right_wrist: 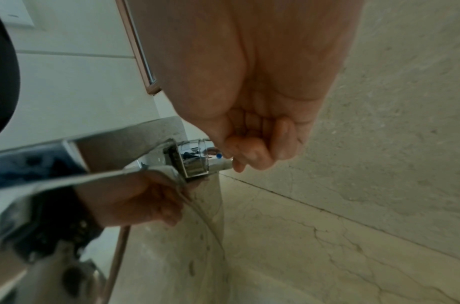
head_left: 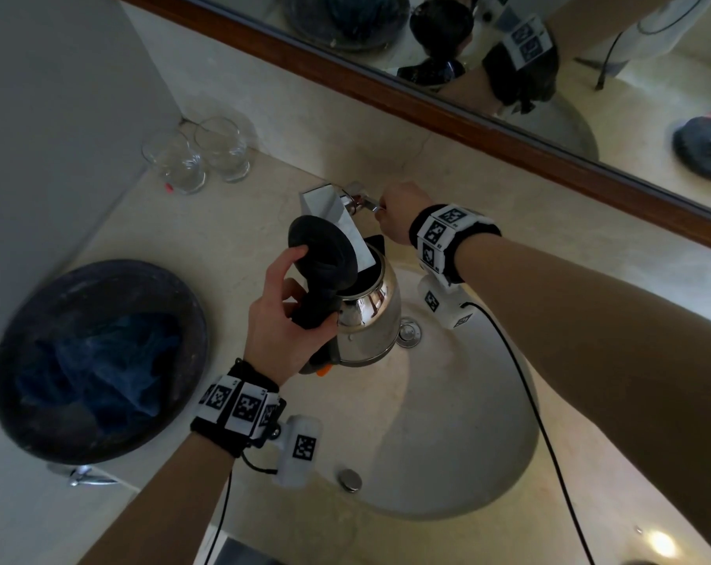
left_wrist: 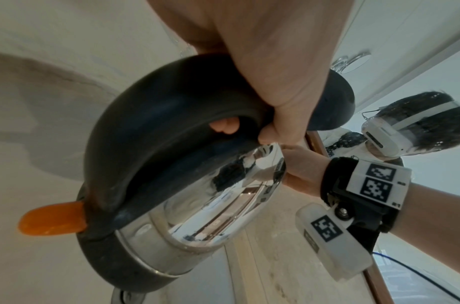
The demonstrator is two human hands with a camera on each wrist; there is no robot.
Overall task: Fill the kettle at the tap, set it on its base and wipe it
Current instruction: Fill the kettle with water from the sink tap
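From the head view your left hand grasps one kettle over the basin beneath one tap, two glasses behind; the left-wrist view shows fingers round its handle; the right-wrist view shows your right hand pinching the tap lever.

two clear glasses are set side by side in the back corner of the marble counter. a dark round bin lined with a blue bag is seen at the left. a wood-framed mirror is mounted above the counter.
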